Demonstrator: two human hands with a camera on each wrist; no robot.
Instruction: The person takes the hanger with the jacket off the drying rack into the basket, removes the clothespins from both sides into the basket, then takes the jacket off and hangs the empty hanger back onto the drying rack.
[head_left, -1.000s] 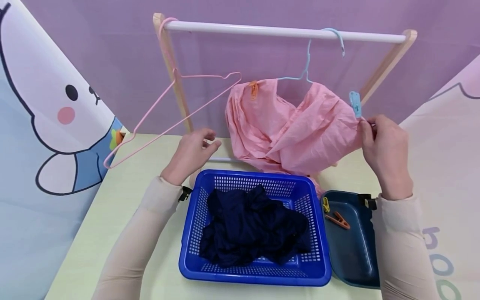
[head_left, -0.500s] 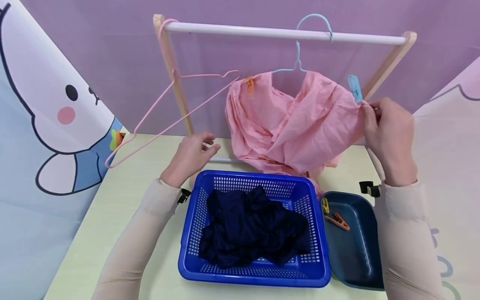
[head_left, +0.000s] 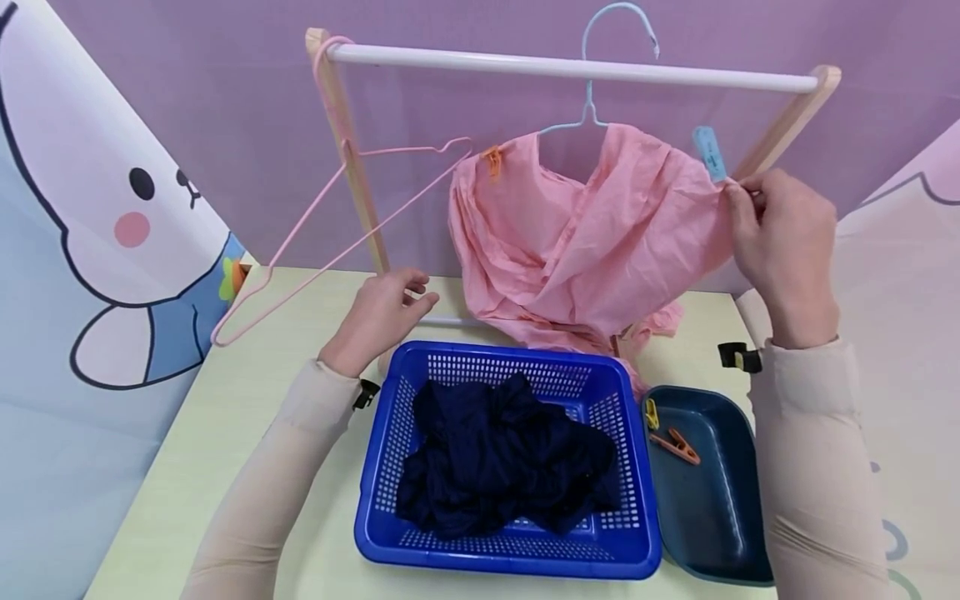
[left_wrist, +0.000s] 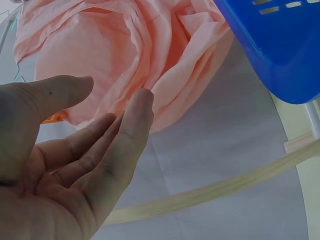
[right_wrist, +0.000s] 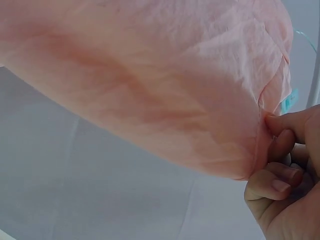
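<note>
A pink shirt (head_left: 637,233) hangs on a light blue hanger (head_left: 588,104), whose hook rises above the white rod. My right hand (head_left: 787,250) pinches the shirt's outer right edge between thumb and fingers, just below a blue clothespin (head_left: 708,154). In the right wrist view the fingertips (right_wrist: 277,122) nip the fabric (right_wrist: 200,90) at its corner. An orange clothespin (head_left: 492,162) clips the shirt's left shoulder. Left of the shirt, my left hand (head_left: 382,317) hovers over the basket's back left corner, fingers relaxed and holding nothing; its palm (left_wrist: 55,195) shows in the left wrist view.
A rack with a white rod (head_left: 487,61) and wooden posts stands at the back. A pink hanger (head_left: 315,204) hangs on its left end. In front sits a blue basket (head_left: 510,562) holding dark navy cloth (head_left: 510,458). A dark tray (head_left: 720,500) with yellow and orange clothespins lies right of it.
My right hand has moved up and slightly right, lifting the pink shirt. The blue hanger has risen and shifted left, its hook now higher above the rod. The left hand has barely moved.
</note>
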